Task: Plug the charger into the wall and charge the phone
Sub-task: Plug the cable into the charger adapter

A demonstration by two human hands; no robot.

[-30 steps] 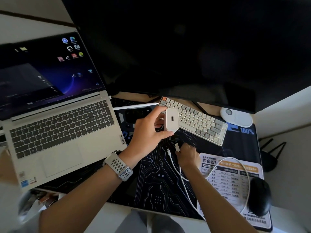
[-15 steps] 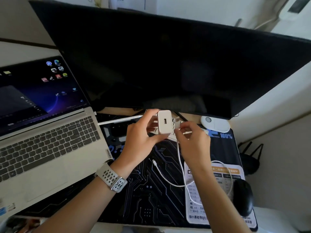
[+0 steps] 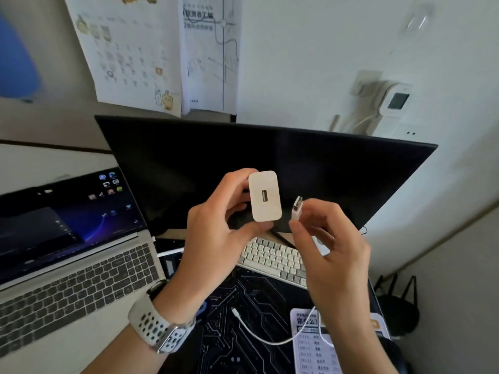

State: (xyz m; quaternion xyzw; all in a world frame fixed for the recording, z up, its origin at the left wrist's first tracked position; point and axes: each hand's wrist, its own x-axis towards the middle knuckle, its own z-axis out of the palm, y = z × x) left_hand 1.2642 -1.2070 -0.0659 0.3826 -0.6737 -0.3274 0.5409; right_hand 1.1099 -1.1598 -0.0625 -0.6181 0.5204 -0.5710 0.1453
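Note:
My left hand holds a white charger block up in front of the dark monitor, its USB port facing me. My right hand pinches the white USB plug of a cable just to the right of the block, a small gap between plug and port. The white cable hangs down from my right hand and loops over the desk mat, its small far connector lying loose on the mat. No phone is visible.
A black monitor stands behind my hands. An open laptop sits at left, a white keyboard below the monitor on a black circuit-pattern mat. A white wall device with cables is at upper right.
The view has tilted upward, showing the wall. Both hands rose in front of the monitor. The right hand picked the cable's USB plug off the mat and brought it beside the charger.

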